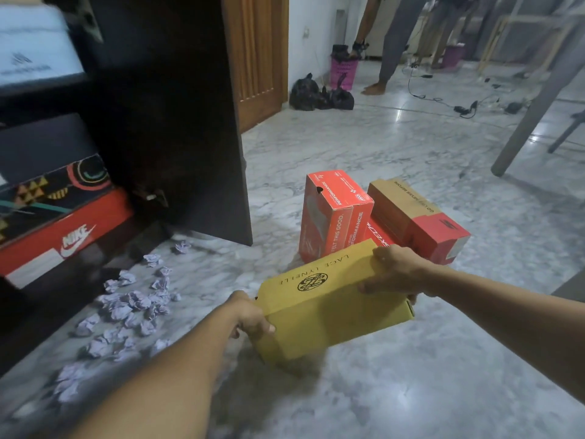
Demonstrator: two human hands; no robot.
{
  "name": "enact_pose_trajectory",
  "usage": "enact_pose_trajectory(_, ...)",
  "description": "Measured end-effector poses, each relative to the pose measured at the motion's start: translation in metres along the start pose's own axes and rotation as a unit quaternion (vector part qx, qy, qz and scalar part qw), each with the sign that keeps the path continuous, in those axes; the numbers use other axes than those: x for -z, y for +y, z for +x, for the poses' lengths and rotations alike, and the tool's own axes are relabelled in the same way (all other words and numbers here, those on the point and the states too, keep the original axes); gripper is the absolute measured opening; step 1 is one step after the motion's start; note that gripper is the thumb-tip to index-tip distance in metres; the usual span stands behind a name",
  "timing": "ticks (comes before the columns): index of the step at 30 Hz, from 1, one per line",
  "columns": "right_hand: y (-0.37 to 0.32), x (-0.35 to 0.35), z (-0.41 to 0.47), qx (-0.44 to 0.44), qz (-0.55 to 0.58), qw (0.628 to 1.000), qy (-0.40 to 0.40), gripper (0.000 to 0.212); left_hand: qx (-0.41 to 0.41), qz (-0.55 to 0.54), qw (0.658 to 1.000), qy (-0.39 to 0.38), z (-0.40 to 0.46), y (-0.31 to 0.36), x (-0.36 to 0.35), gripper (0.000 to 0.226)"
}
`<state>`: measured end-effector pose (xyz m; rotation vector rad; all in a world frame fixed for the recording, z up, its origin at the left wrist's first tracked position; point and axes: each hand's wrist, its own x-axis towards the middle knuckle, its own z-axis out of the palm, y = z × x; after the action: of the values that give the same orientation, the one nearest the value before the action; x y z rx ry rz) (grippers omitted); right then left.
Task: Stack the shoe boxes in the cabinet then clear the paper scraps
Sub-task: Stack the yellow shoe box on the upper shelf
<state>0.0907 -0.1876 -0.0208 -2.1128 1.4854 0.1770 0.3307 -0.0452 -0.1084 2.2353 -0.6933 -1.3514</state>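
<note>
I hold a yellow shoe box point(329, 308) tilted above the marble floor. My left hand point(250, 315) grips its near left end and my right hand point(392, 274) grips its far right end. Behind it an orange box point(332, 217) stands on end, beside a brown-and-red box point(418, 217) lying on a flat red box point(380, 237). In the dark cabinet point(164, 122) on the left, a red Nike box point(63, 239) carries a patterned black box point(53, 188), with a white box point(34, 52) on the shelf above. Crumpled lilac paper scraps point(126, 308) litter the floor in front of the cabinet.
The cabinet's open door point(196, 153) stands between the shelves and the boxes. A grey table leg point(538, 99) slants at the right. Farther back are black bags point(319, 93), a pink basket point(343, 71), cables point(465, 109) and a standing person point(392, 42).
</note>
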Motion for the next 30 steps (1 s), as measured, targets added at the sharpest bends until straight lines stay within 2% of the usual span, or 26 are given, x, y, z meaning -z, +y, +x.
enact_pose_trajectory(1,-0.011,0.001,-0.005,0.014,-0.001,1.000,0.007,0.072,0.001,0.001,1.000,0.012,-0.006,-0.003,0.016,0.072)
enact_pose_trajectory(3,-0.037,0.004,-0.014,0.046,-0.014,0.998,0.029,0.063,-0.006,-0.012,0.998,0.053,-0.021,-0.008,0.049,0.075)
enact_pose_trajectory(9,-0.139,0.025,-0.053,0.126,0.043,0.987,0.086,0.062,-0.038,-0.118,0.983,0.132,-0.101,-0.016,0.158,0.037)
enact_pose_trajectory(13,-0.215,0.036,-0.072,0.188,0.094,0.971,0.113,0.066,-0.062,-0.205,0.957,0.194,-0.160,-0.022,0.231,0.050)
enact_pose_trajectory(16,-0.270,0.048,-0.080,0.239,0.112,0.956,0.126,0.074,-0.086,-0.254,0.925,0.268,-0.198,-0.020,0.275,0.050)
enact_pose_trajectory(19,-0.319,0.067,-0.083,0.284,0.161,0.935,0.138,0.076,-0.110,-0.247,0.892,0.362,-0.231,-0.010,0.317,0.084)
enact_pose_trajectory(20,-0.333,0.075,-0.085,0.299,0.177,0.927,0.141,0.075,-0.120,-0.240,0.882,0.387,-0.242,-0.006,0.333,0.087)
enact_pose_trajectory(23,-0.375,0.101,-0.092,0.354,0.233,0.895,0.138,0.076,-0.156,-0.232,0.840,0.465,-0.283,0.010,0.374,0.081)
enact_pose_trajectory(26,-0.418,0.126,-0.103,0.417,0.273,0.858,0.125,0.072,-0.193,-0.231,0.781,0.547,-0.325,0.020,0.408,0.086)
enact_pose_trajectory(30,-0.482,0.145,-0.106,0.498,0.302,0.806,0.102,0.075,-0.202,-0.251,0.714,0.622,-0.365,0.028,0.440,0.084)
